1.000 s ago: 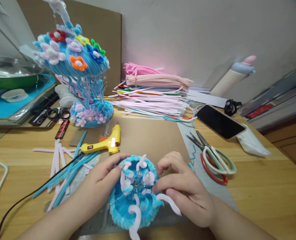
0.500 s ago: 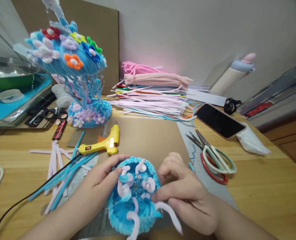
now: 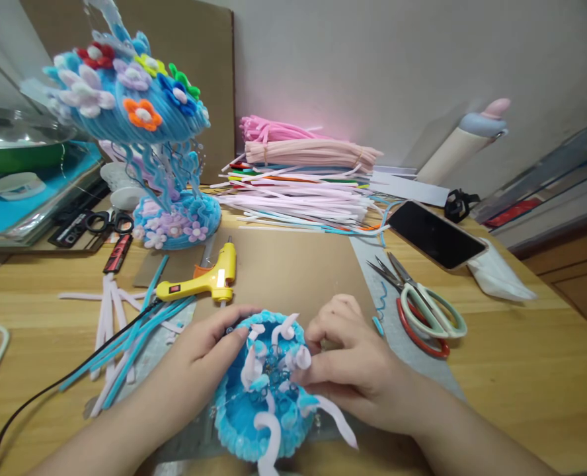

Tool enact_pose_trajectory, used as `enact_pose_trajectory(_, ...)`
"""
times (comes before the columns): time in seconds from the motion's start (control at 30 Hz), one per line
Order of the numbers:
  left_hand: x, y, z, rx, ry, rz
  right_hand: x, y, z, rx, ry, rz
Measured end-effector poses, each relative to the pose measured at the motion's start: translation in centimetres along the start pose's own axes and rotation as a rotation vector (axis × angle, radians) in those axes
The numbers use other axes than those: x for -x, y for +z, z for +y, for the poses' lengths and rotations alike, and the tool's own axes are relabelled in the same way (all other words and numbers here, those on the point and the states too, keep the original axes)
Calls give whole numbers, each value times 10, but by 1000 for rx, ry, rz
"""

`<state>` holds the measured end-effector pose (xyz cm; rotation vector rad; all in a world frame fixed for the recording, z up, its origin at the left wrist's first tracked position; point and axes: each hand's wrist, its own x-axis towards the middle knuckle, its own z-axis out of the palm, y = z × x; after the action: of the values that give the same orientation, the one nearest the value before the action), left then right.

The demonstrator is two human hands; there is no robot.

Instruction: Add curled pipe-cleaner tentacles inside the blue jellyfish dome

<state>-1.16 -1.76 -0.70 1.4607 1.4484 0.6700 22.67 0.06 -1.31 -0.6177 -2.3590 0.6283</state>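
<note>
A blue fuzzy pipe-cleaner cup (image 3: 238, 433) faces me, with curled white-lilac and blue strands and some wire coils inside it. My left hand (image 3: 207, 360) grips its upper left rim, thumb on the near side. My right hand (image 3: 360, 370) is at the right side, thumb and index finger closed at a pale curled pipe cleaner (image 3: 301, 358) inside the rim; the fingertips are partly hidden. A longer lilac strand (image 3: 338, 420) hangs out at the lower right, and another curled one (image 3: 268, 430) droops over the front edge.
A yellow glue gun (image 3: 214, 281) lies behind my left hand, its black cord running left. Scissors (image 3: 422, 301) and a phone (image 3: 437, 235) lie on the right. Pipe-cleaner bundles (image 3: 303, 155) are stacked at the back. A flowered blue jellyfish-like piece (image 3: 135, 99) stands at left.
The right thumb and index finger have moved slightly left, further into the cup, and the curled strands there have shifted. The cup is tilted a little differently. My left hand keeps its grip.
</note>
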Motion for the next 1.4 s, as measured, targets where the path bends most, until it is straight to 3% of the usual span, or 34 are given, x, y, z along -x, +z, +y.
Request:
enact_pose_trajectory(0.73, 0, 1, -1, -22, 50, -53, 1, 10, 0, 22, 75, 73)
enact_pose_trajectory(1.4, 1, 1, -1, -52, 56, -34, 1, 8, -4, -27, -5, 38)
